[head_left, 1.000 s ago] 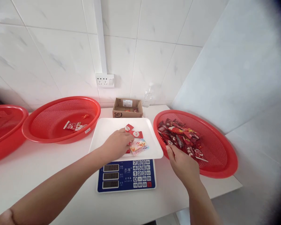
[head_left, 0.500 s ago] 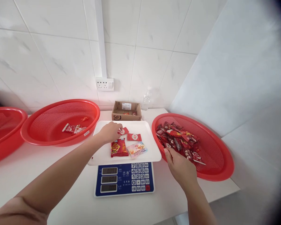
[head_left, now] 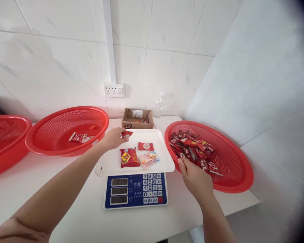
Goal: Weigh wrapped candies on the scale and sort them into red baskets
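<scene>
My left hand [head_left: 114,137] is closed on a small red snack packet [head_left: 127,134], raised over the back left of the white scale tray [head_left: 107,162]. On the tray lie another red packet [head_left: 146,146], a larger red packet with a yellow diamond [head_left: 129,157] and a pale pastel packet [head_left: 149,159]. The blue digital scale [head_left: 136,202] shows its keypad and three displays in front of the tray. With thumb on top, my right hand [head_left: 196,179] grips the near left rim of the right red basket [head_left: 233,162], which holds many dark red packets [head_left: 192,145].
A second red basket [head_left: 40,136] with a few packets stands left of the scale, and a third red basket [head_left: 7,158] sits at the far left. Behind the tray are an open cardboard box [head_left: 139,125] and a clear plastic bottle [head_left: 158,107] by the tiled wall.
My left hand has moved back and left, lifting the small red packet away from the other packets on the tray. My right hand stays on the basket rim.
</scene>
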A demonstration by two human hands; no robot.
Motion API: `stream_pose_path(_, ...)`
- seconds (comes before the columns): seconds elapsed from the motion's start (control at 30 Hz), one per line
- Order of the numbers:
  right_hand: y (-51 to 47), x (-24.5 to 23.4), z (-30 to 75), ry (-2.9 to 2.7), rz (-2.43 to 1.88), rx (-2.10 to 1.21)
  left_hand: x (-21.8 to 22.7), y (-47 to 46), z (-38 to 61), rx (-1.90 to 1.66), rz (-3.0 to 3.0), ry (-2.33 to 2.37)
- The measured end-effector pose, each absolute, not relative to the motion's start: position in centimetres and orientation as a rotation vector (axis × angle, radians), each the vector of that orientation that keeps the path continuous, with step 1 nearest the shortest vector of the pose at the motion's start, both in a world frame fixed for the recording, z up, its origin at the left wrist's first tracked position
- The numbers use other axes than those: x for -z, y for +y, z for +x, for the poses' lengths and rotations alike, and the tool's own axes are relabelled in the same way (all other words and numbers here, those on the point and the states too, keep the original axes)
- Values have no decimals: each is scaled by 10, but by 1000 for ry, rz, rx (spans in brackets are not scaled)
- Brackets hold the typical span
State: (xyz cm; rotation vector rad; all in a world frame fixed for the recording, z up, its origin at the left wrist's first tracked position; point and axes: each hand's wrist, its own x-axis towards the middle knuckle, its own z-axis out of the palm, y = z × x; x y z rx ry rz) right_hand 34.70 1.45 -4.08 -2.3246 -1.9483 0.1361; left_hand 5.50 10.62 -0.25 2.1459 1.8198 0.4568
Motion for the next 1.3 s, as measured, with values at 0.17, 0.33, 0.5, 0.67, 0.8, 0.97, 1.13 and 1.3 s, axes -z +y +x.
stream_pose_path(0.17,14,42,347,-1928,-2339,-119,-12,85,44,-1054,1561,1532)
stream_pose_path(0.33,15,45,348,-1918,-2344,-91,-19,63,29,-1330,1143,1172)
stream_pose_path(0.5,15,44,348,-1920,-2352,-102,-22,45,23,-1373,975,1052)
stream_pose_path(0.67,15,44,347,-1908,-2355,-99,-21,38,25,-1347,902,1121)
stream_pose_path(0.8,15,45,347,-1909,-2358,-94,-16,36,27,-1357,912,1118)
stream_pose_path(0.97,15,44,347,-1905,-2363,-112,-9,33,28,-1380,927,1051)
stream_pose_path(1.13,15,44,347,-1908,-2364,-107,-5,35,31,-1398,846,1099)
stream_pose_path(1.3,15,44,347,-1920,-2357,-82,-1,39,37,-1300,830,1184)
